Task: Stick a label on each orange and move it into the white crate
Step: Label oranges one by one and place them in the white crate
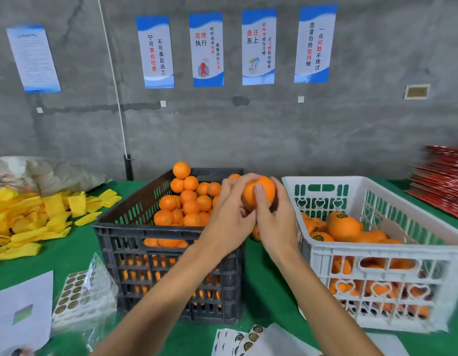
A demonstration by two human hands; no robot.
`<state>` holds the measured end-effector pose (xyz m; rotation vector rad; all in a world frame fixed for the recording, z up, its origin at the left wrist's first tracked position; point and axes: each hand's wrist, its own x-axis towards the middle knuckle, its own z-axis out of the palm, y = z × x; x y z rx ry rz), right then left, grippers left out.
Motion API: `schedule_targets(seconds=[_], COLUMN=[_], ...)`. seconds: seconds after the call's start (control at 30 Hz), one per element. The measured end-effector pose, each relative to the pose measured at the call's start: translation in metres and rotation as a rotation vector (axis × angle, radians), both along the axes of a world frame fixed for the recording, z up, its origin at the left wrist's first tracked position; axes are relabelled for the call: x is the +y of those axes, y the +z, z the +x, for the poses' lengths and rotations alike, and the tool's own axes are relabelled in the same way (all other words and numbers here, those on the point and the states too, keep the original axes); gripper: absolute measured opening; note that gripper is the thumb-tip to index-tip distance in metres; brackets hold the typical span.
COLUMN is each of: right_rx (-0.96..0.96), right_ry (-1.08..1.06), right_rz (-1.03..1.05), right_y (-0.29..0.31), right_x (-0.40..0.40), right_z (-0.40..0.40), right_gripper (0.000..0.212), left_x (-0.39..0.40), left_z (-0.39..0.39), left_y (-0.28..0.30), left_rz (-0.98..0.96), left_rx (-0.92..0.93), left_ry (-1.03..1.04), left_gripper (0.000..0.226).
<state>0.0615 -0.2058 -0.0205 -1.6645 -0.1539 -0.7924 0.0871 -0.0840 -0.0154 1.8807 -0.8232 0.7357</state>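
Observation:
Both hands hold one orange (265, 188) up in the air between the two crates. My left hand (229, 217) cups it from the left with curled fingers. My right hand (274, 219) grips it from the right, thumb pressed flat on its front. The black crate (171, 253) below and left is piled high with unlabelled oranges (189, 201). The white crate (376, 255) on the right holds several oranges (343, 227) carrying dark round labels. Whether a label sits under my thumb is hidden.
Label sheets (76, 296) in a clear bag lie front left, and more labels (245, 337) lie at the front edge. A heap of yellow foam sleeves (30, 219) covers the left of the green table (261, 291). Red flat packs (443, 181) are stacked far right.

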Motion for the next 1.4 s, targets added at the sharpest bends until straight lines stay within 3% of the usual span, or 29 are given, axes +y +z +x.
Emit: schedule_targets(seconds=[0.17,0.27,0.37,0.47,0.53,0.6,0.7,0.77,0.9,1.0,1.17,1.4], right_rx=[-0.023,0.046,0.212,0.364,0.433,0.452,0.465,0.521,0.599,0.546,0.477,0.468], right_ry=[-0.012,0.01,0.028,0.071,0.118,0.133,0.082,0.077,0.136,0.14,0.14,0.163], right_rz=[0.003,-0.066,-0.23,-0.313,-0.353,-0.436,-0.687,-0.769,-0.81,-0.943,-0.964,-1.095], right_y=[-0.036,-0.075,-0.122,-0.162,-0.179,-0.188,-0.19,-0.191,-0.199,-0.205,-0.208,-0.207], right_x=[-0.032,-0.05,-0.065,-0.077,-0.086,-0.098,-0.124,-0.143,-0.151,-0.147,-0.149,-0.147], right_z=[-0.038,-0.057,-0.071,-0.084,-0.09,-0.093,-0.098,-0.104,-0.105,-0.099,-0.094,-0.094], right_gripper=[0.064,0.067,0.075,0.075,0.065,0.04,0.02,0.028,0.064,0.065,0.059,0.054], left_x=[-0.035,-0.049,-0.057,-0.06,-0.061,-0.061,-0.059,-0.057,-0.052,-0.052,-0.054,-0.054], left_z=[-0.042,-0.057,-0.062,-0.066,-0.069,-0.071,-0.071,-0.072,-0.078,-0.081,-0.084,-0.084], left_y=[-0.039,-0.087,-0.142,-0.186,-0.208,-0.221,-0.228,-0.229,-0.227,-0.225,-0.222,-0.222], left_rz=[0.124,0.137,0.104,0.141,0.136,0.074,0.047,0.042,0.117,0.182,0.239,0.162], left_rx=[-0.111,-0.053,0.209,0.431,0.525,0.608,0.637,0.638,0.584,0.549,0.544,0.643], left_ry=[0.068,0.05,-0.026,-0.065,-0.084,-0.112,-0.021,0.06,0.186,0.218,0.121,-0.04], left_gripper=[0.066,0.075,0.094,0.097,0.093,0.088,0.078,0.075,0.073,0.072,0.076,0.077])
